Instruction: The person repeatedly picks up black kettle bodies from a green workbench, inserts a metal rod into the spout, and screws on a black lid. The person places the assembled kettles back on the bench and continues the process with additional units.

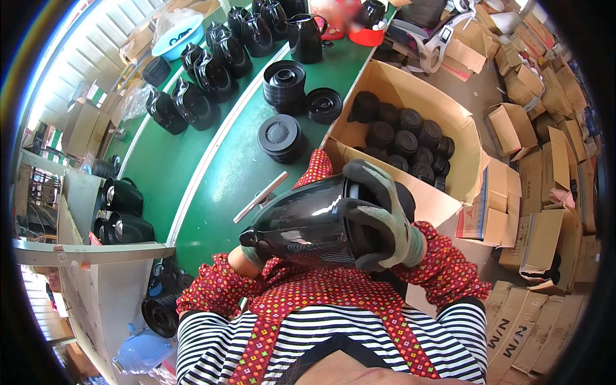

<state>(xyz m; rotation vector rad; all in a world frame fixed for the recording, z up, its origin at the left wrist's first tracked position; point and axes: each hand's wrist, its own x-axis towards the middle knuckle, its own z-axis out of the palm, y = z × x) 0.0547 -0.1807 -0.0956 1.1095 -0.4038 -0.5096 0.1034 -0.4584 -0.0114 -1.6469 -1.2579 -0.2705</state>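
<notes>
A glossy black jug (298,215) lies on its side in front of my chest, its wide end to the right. My right hand (382,215), in a grey glove with dark fingertips, is closed around that wide end, where a dark round part shows between the fingers. Under the narrower end, my left hand (253,256) supports the jug; only its glove cuff and wrist show, and the fingers are hidden behind the body. Just beyond the jug, a slim silver-coloured bar (262,197) rests over the green table (215,167).
Black round parts stand in stacks (280,138) on the table, beside several black jugs (212,74) and a light-blue basin (178,37). To the right, an open carton (417,93) holds many black round pieces. More cartons (539,244) crowd the right side.
</notes>
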